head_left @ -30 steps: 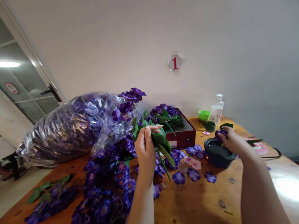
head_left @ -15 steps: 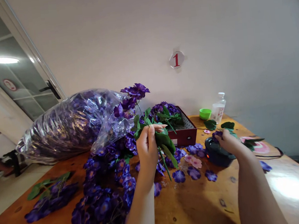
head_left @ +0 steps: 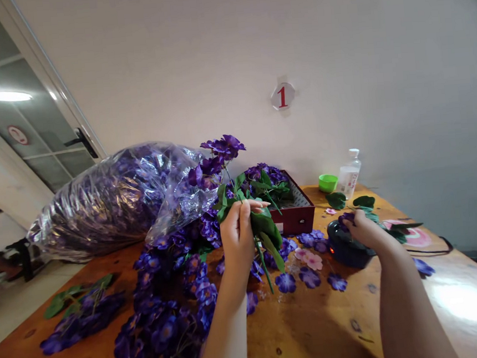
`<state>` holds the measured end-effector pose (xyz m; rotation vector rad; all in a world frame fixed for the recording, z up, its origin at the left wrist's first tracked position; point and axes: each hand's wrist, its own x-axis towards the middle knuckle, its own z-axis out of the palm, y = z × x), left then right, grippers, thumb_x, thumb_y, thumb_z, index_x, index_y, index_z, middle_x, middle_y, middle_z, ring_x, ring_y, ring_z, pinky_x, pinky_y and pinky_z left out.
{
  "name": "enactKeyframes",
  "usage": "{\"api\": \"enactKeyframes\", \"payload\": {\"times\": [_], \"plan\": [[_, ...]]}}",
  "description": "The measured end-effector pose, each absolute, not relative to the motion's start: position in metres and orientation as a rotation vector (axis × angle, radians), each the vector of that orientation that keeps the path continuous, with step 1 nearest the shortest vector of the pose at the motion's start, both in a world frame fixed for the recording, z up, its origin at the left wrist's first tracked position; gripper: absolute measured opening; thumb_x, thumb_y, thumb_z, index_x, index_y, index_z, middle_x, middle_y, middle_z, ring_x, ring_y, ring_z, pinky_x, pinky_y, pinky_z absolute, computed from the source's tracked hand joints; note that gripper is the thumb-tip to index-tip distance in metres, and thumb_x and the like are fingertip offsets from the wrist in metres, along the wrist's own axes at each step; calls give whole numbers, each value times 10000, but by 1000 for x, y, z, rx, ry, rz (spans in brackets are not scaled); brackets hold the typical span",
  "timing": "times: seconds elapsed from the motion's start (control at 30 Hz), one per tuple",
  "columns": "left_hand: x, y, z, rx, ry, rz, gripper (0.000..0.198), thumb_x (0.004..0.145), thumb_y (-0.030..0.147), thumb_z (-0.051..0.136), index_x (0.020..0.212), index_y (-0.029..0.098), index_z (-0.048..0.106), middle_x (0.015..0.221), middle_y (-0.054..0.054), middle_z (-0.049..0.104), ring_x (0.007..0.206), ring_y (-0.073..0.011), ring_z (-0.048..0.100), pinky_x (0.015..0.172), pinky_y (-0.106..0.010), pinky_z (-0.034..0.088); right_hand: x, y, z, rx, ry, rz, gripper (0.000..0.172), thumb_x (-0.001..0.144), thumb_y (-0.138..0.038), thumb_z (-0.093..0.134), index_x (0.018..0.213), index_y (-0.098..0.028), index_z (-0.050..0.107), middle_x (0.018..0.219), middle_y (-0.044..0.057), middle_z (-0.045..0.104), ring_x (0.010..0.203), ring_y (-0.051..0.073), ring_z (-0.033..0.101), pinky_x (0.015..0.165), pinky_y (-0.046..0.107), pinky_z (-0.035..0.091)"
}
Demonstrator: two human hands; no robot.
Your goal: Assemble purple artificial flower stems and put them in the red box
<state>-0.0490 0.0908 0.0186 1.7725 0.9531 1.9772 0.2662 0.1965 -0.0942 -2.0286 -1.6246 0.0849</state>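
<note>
My left hand (head_left: 238,229) is closed around the stem of an artificial flower spray (head_left: 224,147), with purple blooms at the top and green leaves around the fingers. Its bare stem end points down over the table. At the right, my right hand (head_left: 362,226) pinches a small purple artificial flower (head_left: 346,221) over a round dark electric pot (head_left: 345,250) with a lit orange light. Several loose purple petal pieces (head_left: 309,277) and pink ones (head_left: 312,260) lie between the hands. Green leaves (head_left: 364,201) lie behind the right hand.
A clear plastic bag (head_left: 99,208) full of purple flowers rests at the left. Purple flowers (head_left: 163,325) are heaped before it, and another spray (head_left: 84,320) lies farther left. Behind stand a dark red box (head_left: 300,218) of flowers, a green cup (head_left: 328,183) and a bottle (head_left: 349,175).
The flower spray in my left hand has shifted slightly to the right, along with that hand. My right hand has stayed over the pot, almost still.
</note>
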Motion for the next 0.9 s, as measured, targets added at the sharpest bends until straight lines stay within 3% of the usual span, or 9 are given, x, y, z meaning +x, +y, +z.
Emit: {"api": "enactKeyframes", "payload": {"times": [0.2, 0.33, 0.47, 0.7, 0.9], "plan": [[-49, 91, 18, 1778, 960, 1977, 317, 965, 316, 392, 915, 202, 684, 904, -28, 707, 855, -141, 639, 779, -259, 470, 257, 190, -83, -2098, -1643, 211, 220, 880, -264, 493, 966, -64, 518, 622, 94, 613, 595, 227, 599, 533, 311, 423], [-49, 91, 18, 1770, 945, 1957, 314, 964, 317, 392, 922, 199, 681, 904, -31, 707, 863, -142, 639, 781, -257, 471, 254, 187, -78, -2093, -1641, 207, 225, 871, -264, 467, 968, -64, 506, 677, 145, 636, 636, 261, 615, 548, 322, 412], [-49, 91, 19, 1770, 955, 1960, 321, 965, 317, 390, 909, 197, 682, 896, -32, 707, 864, -143, 638, 779, -253, 470, 253, 187, -79, -2089, -1640, 226, 211, 866, -250, 459, 944, -61, 509, 626, 128, 620, 564, 245, 600, 519, 314, 398], [-49, 90, 19, 1779, 996, 1917, 348, 964, 349, 379, 884, 185, 675, 889, -37, 711, 823, -145, 650, 739, -244, 478, 253, 185, -79, -2081, -1622, 179, 181, 849, -248, 483, 938, -95, 523, 627, 118, 625, 608, 265, 613, 540, 326, 421], [-50, 90, 19, 1861, 1051, 1747, 329, 969, 369, 352, 959, 197, 633, 722, -7, 706, 741, -145, 660, 730, -245, 476, 258, 183, -71, -2044, -1554, 107, 319, 862, -287, 454, 1081, -58, 492, 787, 186, 667, 719, 288, 652, 609, 330, 454]]}}
